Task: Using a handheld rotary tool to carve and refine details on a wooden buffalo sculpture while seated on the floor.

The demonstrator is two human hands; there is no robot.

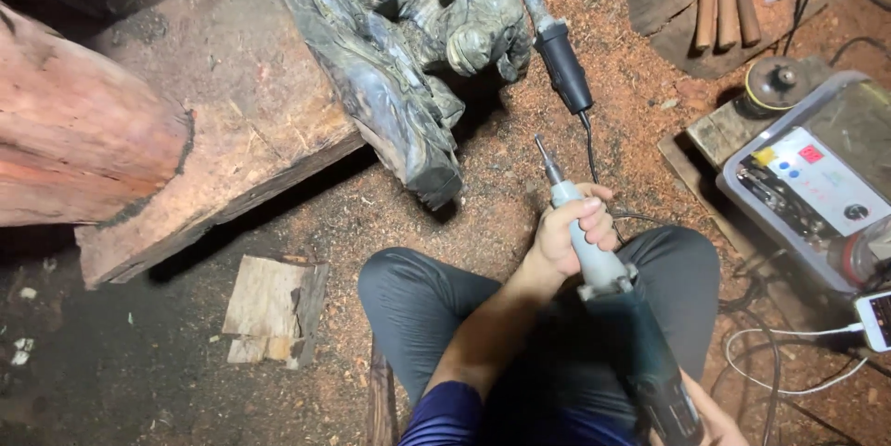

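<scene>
Right hand [710, 418] mostly cut off by bottom edge, grip not readable. Rotary tool [613, 307] rear runs out of frame. Phone [877, 319] cropped at right edge. Carving [408, 47] top cut off. Control box [817, 181] buttons too small to tell.

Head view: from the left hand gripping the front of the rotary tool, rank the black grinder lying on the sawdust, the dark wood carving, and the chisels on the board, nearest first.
From the left hand:
1. Black grinder, on the sawdust just ahead of the hand.
2. Dark wood carving, ahead and to the left, propped on the plank.
3. Chisels, far ahead to the right, on a board.
</scene>
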